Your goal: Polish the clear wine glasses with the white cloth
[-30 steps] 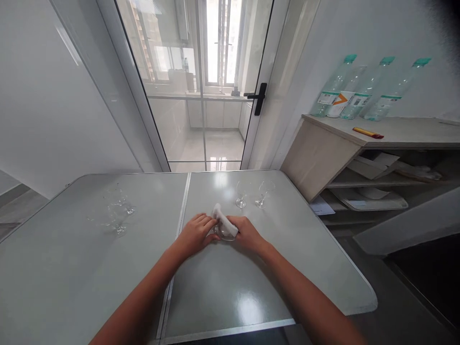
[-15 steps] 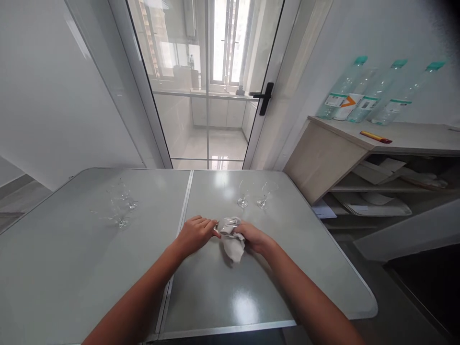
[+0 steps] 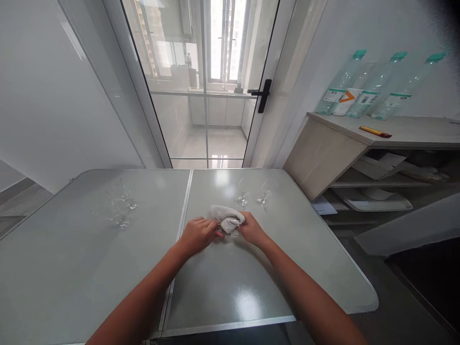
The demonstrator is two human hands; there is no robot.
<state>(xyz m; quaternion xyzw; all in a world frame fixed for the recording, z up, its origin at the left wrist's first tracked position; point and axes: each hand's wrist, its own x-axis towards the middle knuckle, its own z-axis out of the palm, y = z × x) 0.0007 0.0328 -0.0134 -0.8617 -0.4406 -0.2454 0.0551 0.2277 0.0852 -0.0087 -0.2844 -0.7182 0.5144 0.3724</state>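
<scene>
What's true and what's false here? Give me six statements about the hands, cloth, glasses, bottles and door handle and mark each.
The left hand grips a glass. True.
The right hand holds a cloth. True.
The cloth is red. False: it is white.
Two glasses stand on the table beyond the hands. True.
The bottles stand on the floor. False: they stand on the cabinet.
The door handle is white. False: it is black.
</scene>
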